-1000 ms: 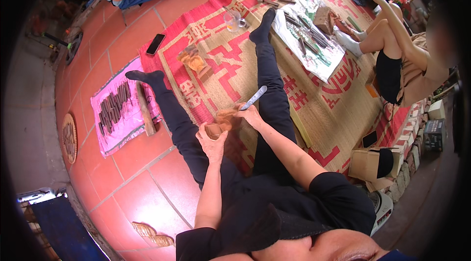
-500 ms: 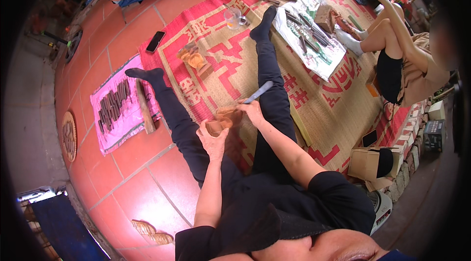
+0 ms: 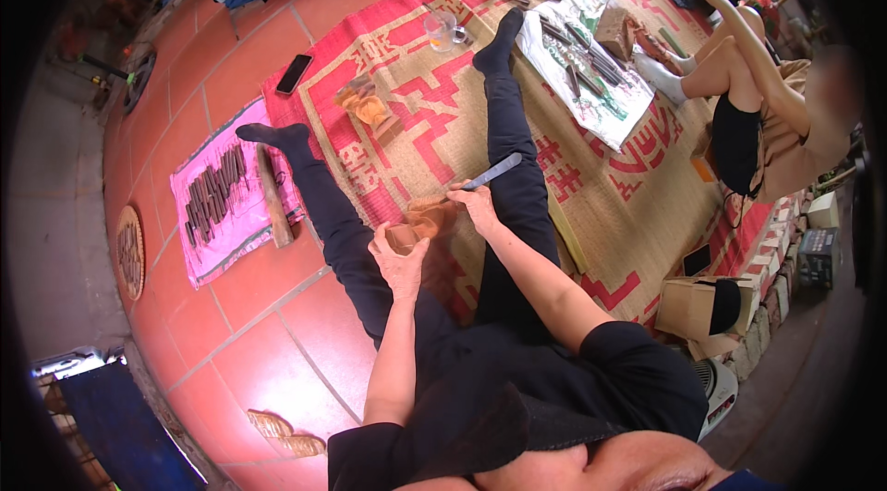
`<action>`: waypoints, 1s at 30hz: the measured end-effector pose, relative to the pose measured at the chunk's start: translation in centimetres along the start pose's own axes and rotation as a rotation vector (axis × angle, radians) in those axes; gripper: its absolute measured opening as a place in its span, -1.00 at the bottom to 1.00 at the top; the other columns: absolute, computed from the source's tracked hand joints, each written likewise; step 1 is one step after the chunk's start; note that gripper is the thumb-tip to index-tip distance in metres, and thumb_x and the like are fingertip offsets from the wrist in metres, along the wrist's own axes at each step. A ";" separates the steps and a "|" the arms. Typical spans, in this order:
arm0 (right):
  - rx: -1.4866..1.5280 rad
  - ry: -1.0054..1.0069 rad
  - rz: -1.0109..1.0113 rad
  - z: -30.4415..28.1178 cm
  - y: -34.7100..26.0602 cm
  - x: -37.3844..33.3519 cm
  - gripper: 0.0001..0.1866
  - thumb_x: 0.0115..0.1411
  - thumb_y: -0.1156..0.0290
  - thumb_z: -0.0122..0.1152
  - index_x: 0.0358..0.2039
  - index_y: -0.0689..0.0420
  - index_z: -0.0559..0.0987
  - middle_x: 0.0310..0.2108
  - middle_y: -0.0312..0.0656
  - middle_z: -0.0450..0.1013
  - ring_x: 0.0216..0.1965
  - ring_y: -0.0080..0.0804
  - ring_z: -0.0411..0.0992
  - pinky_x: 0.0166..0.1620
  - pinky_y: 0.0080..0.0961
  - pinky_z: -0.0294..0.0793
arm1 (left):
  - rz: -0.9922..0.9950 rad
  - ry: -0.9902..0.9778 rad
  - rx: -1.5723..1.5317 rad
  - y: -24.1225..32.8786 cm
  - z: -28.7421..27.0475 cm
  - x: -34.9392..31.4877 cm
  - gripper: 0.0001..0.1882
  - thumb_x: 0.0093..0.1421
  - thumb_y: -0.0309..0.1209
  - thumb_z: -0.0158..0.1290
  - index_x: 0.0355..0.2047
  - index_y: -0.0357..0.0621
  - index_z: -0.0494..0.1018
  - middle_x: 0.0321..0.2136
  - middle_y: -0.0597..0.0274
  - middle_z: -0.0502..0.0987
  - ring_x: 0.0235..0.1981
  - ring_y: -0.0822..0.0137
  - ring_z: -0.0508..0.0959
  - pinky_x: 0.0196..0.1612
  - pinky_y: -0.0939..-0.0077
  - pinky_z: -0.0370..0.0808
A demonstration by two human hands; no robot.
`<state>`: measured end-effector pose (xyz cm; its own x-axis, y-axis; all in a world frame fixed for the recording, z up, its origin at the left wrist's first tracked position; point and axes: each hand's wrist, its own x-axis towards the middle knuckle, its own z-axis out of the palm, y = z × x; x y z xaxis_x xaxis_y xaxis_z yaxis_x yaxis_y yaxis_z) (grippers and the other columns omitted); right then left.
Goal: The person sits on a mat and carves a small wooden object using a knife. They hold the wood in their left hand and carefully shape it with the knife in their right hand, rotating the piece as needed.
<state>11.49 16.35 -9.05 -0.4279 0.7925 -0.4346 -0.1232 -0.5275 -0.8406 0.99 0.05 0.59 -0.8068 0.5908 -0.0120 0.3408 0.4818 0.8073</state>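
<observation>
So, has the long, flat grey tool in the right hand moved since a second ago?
Yes: the grey tool has shifted rightward, its far end nearer the tan woven mat's red motif beyond the black-trousered right leg.

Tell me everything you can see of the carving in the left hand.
The carving is orange-brown and looks like wood. Its near end is blocky, with flat faces; the rest is rounded and lumpy, its finer detail too blurred to read. It lies slantwise between the person's legs, far end toward the right. The left hand grips the blocky end. The right hand is by the far end with a grey tool; whether its tip touches is unclear.
</observation>
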 end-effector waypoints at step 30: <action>-0.203 -0.100 0.031 0.5 -0.4 0.2 -0.65 -0.04 0.38 0.34 -0.22 0.24 0.59 -0.50 -0.32 0.47 -0.48 -0.59 0.36 -0.35 -0.62 0.29 | -0.005 -0.005 0.058 0.8 0.3 -0.3 -0.18 -0.18 -0.32 0.36 0.11 -0.04 0.21 -0.05 0.03 0.25 0.01 0.06 0.33 0.07 0.24 0.34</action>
<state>10.98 16.51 -8.64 -0.5166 0.7373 -0.4353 0.0694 -0.4706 -0.8796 1.66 0.47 1.07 -0.8062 0.5914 -0.0193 0.3641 0.5216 0.7716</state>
